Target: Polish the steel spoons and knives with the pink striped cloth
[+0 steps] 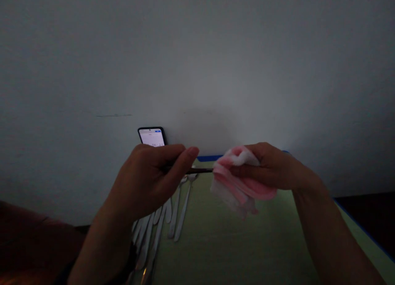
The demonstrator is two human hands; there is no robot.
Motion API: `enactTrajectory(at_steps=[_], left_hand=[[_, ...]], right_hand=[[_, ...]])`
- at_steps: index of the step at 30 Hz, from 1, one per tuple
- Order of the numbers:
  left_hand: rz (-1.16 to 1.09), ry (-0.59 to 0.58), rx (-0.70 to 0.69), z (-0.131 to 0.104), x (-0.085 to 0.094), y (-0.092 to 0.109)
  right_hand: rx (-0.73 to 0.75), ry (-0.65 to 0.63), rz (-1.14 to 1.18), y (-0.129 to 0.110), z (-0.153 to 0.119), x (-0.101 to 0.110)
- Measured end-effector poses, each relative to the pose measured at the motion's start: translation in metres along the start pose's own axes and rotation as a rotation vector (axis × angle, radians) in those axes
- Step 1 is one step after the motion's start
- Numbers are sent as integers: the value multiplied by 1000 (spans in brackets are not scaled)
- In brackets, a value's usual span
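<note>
My left hand (pixel 157 174) is closed around one end of a thin metal utensil (pixel 202 170), held level above the table. The utensil's other end disappears into a pink and white cloth (pixel 237 180). My right hand (pixel 268 165) pinches that cloth around it, and part of the cloth hangs down below the fingers. Which kind of utensil it is cannot be made out, since both its ends are covered. Below and beside my left hand, several pieces of metal cutlery (pixel 182 213) lie on the table, partly hidden by the hand and forearm.
A phone (pixel 152 136) with a lit screen stands against the grey wall (pixel 197 62) behind my left hand. The light green table (pixel 240 248) has a blue edge and meets the wall at the back.
</note>
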State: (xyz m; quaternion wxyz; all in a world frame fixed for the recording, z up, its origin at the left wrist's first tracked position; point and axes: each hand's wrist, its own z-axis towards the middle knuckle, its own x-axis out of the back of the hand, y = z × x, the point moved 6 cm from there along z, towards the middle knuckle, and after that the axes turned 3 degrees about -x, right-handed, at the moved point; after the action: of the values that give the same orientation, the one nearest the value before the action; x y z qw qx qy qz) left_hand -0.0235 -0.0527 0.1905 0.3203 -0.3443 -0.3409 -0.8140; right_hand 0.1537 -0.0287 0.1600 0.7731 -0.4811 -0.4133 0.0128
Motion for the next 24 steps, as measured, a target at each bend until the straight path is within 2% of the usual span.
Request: enactTrajectory(at_steps=[3,8,11,20,24], left_hand=[[19,-19,-35,1,-11,11],[67,-188,-146,0,-40,26],[115,-238,-138,1,-48,23],[195,-412,-78,-2,-64,7],[227,-509,-159,-9,-78,3]], right_hand=[[8,-140,-82,-5,-2,-10],[26,-275,-203,-8,5,-37],[31,-287,-205,-5,9,-45],[27,-282,-229,8,15,-49],[-43,-246,-333,15,15,-48]])
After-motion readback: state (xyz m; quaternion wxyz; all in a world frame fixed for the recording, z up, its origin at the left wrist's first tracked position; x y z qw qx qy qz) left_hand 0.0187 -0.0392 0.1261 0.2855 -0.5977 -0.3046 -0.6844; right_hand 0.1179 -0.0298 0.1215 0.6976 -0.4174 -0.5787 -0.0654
